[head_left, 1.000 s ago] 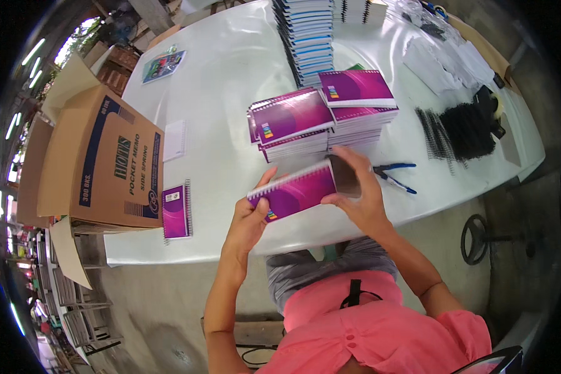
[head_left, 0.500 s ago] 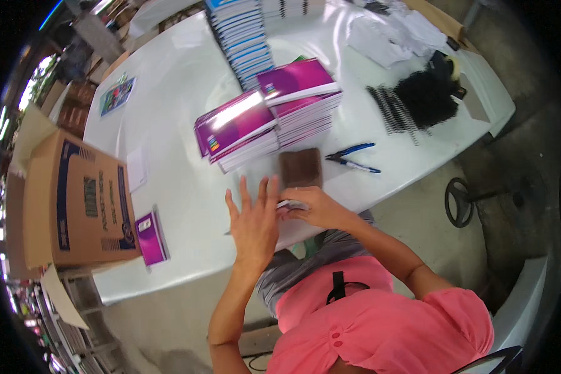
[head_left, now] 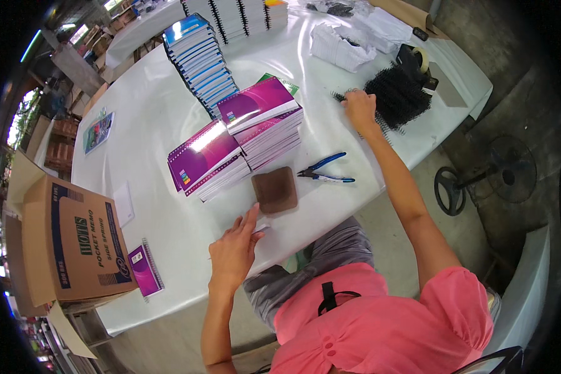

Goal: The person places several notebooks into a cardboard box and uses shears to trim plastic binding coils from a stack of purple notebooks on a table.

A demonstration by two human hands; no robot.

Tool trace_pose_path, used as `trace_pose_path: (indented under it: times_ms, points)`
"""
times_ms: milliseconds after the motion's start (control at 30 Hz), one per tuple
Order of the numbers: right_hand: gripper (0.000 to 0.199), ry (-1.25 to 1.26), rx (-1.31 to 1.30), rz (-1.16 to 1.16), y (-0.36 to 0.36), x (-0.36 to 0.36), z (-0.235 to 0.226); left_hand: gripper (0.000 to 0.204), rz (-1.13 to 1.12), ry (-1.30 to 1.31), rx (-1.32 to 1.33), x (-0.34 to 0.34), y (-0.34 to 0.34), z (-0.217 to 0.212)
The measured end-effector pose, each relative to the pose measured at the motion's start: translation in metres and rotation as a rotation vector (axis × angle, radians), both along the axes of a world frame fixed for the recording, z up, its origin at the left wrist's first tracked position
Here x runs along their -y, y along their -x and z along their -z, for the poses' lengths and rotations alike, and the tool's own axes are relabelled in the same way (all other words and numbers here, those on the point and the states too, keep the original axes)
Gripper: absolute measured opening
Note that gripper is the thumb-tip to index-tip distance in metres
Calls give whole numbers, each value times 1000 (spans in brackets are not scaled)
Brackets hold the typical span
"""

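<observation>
My left hand [head_left: 234, 252] is low over the near table edge, index finger stretched toward a brown square block [head_left: 275, 190]. Its thumb and fingers hold a thin white paper-like piece [head_left: 262, 229], mostly hidden beneath the hand. Far to the right, my right hand [head_left: 360, 112] has its fingers closed at the left end of a heap of black spiral binding coils [head_left: 397, 96], pinching a coil there. Purple notebooks with punched edges [head_left: 204, 156] lie in two stacks beyond the block. Blue-handled pliers [head_left: 324, 169] rest to its right with their handles spread.
A cardboard box [head_left: 84, 240] stands at the left edge, beside a bound purple notebook [head_left: 145, 269]. Behind the purple stacks rises a tall pile of blue spiral notebooks [head_left: 199, 65]. White wrapping [head_left: 343, 47] and a tape roll [head_left: 422, 61] lie far right. A fan [head_left: 510, 168] stands beyond the table.
My right hand has left my left hand's side and reached far right to the black coils. My left hand has drawn its spread fingers in and stays near the table edge.
</observation>
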State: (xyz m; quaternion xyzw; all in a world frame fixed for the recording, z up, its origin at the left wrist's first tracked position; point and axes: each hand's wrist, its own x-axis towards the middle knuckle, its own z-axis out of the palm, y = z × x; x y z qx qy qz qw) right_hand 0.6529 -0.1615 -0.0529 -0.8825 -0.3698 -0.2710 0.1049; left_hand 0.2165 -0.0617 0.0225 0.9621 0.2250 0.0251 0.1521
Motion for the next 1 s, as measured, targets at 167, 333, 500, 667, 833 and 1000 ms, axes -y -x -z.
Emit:
trace_pose_path:
  times_ms: [167, 333, 500, 667, 833, 1000]
  points:
    - [14, -225, -78, -196, 24, 6, -37, 58, -38, -47, 69, -4, 4, 5]
    - [22, -262, -604, -785, 145, 28, -87, 57, 30, -178, 173, -8, -5, 16]
    - [23, -304, -1079, -929, 234, 11, -66, 54, 22, -239, 152, -9, -2, 14]
    - [24, -267, -1107, -1018, 238, 1, -47, 55, 20, -230, 195, -10, -3, 15]
    - [25, -244, -1180, -1056, 232, 0, -51, 56, 8, -233, 179, -10, -4, 16]
    - [26, -264, -1181, -1096, 228, -2, -50, 57, 10, -229, 179, -11, -3, 15]
